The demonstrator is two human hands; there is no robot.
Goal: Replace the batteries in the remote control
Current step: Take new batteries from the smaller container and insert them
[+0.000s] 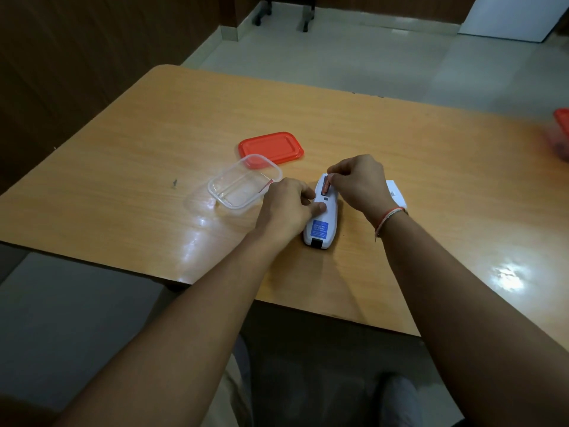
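Observation:
A white remote control (321,221) lies face down on the wooden table (154,134), a blue label on its back and its battery bay uncovered at the far end. My left hand (286,208) steadies its left side, thumb pressed on the back. Fingers of my right hand (358,183) pinch a reddish battery (326,188) at the open bay; the hand covers part of the battery. A white flat piece (397,194), perhaps the battery cover, lies behind my right wrist.
A clear plastic container (244,184) stands left of the remote, its red lid (271,147) lying behind it. Another red-lidded container (562,134) sits at the table's right edge. Chair legs (283,13) stand on the floor beyond.

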